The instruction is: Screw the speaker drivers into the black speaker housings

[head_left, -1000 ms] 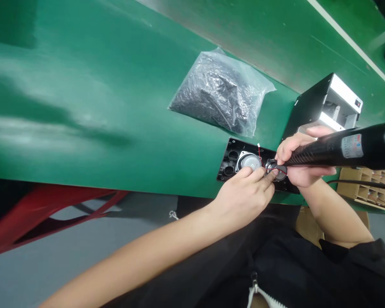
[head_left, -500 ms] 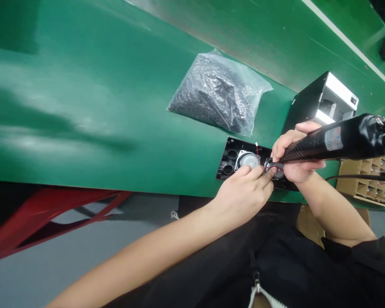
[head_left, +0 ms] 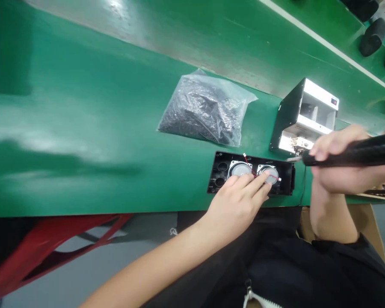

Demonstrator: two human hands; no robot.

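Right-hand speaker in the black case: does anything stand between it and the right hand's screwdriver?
Nothing visible stands in the gap between the tip of the screwdriver in the right hand and the right-hand speaker. On the speaker itself, the left hand and a red wire cover part.

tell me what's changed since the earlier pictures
The right hand has drawn the black cylindrical power tool rightward, away from the round grey speaker at the right in the black rectangular plastic housing; it keeps its grip. The left hand stays reaching across both speakers, and the clear plastic bag of dark contents still lies beyond the housing.
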